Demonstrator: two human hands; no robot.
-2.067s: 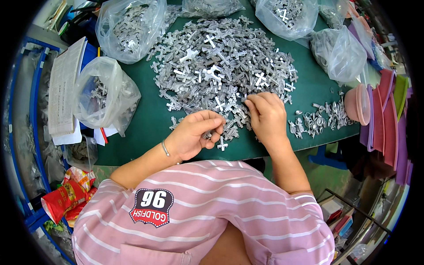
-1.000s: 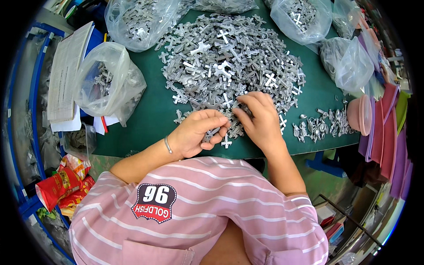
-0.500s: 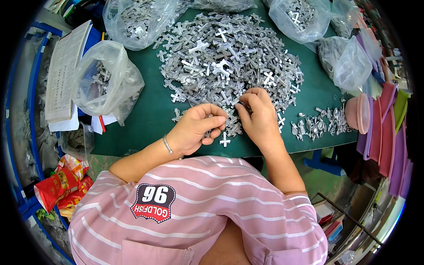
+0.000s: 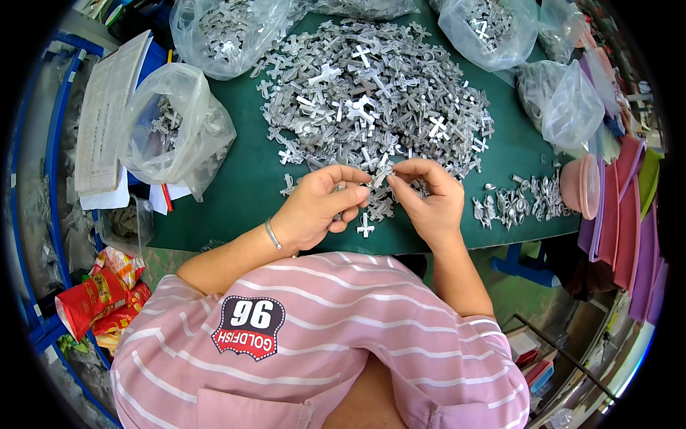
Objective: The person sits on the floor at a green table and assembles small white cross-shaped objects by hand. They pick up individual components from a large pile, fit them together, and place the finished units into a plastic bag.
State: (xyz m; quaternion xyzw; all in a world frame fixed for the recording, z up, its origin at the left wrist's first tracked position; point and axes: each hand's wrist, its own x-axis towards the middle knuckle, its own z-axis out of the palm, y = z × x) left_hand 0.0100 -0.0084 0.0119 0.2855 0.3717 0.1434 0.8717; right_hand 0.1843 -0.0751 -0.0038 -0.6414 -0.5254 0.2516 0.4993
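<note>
Pinching a silver-grey cross (image 4: 381,173) at the fingertips, we have our left hand (image 4: 325,205) curled nearly closed and our right hand (image 4: 434,198) in a thumb-and-forefinger grip. Whether the left palm holds more, we cannot tell. The cross is at the near edge of a heap of similar crosses (image 4: 375,93) on our green bench (image 4: 239,211).

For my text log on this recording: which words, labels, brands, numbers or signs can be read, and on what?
Printed text is located here, not copied out:
Dark-and-red badge on the striped pink shirt: large white characters, legible but upside down.
Paper sheet at left: printed rows, too small to read.
Red packet, lower left: printing too blurred to read.
</note>
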